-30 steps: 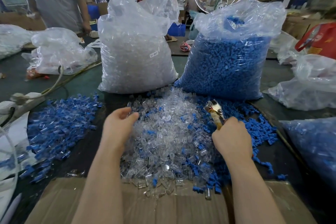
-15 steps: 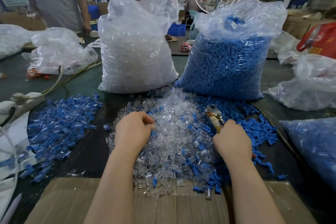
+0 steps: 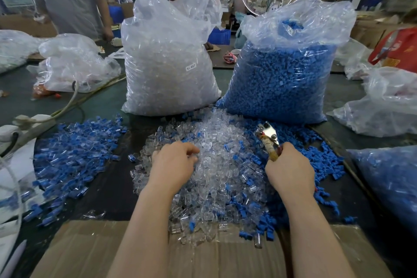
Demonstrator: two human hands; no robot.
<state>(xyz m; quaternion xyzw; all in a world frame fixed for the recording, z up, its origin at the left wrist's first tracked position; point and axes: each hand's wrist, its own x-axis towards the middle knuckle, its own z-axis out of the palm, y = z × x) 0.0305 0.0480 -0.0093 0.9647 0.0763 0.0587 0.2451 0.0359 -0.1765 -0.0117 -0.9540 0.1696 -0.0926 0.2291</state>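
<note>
A dark tabletop (image 3: 112,196) in a factory hall carries a clear bag (image 3: 167,70) and a blue bag (image 3: 279,81), both crinkly and stuffed. The right hand (image 3: 291,169) has its fingers wrapped round the pliers (image 3: 268,140), which sit over the right edge of the pile (image 3: 221,142) with their metal nose pointing away and slightly left. The left hand (image 3: 173,162) rests on the glossy clear pile with its fingers curled; whether they hold anything is hidden.

Under the left fingers (image 3: 190,150) lie small clear glossy plastic caps (image 3: 222,160). The bare-metal pliers (image 3: 268,135) in the right fingers (image 3: 287,150) have a shiny head and rough tan-wrapped handles. Nearer than both lies matt brown cardboard (image 3: 90,249).
</note>
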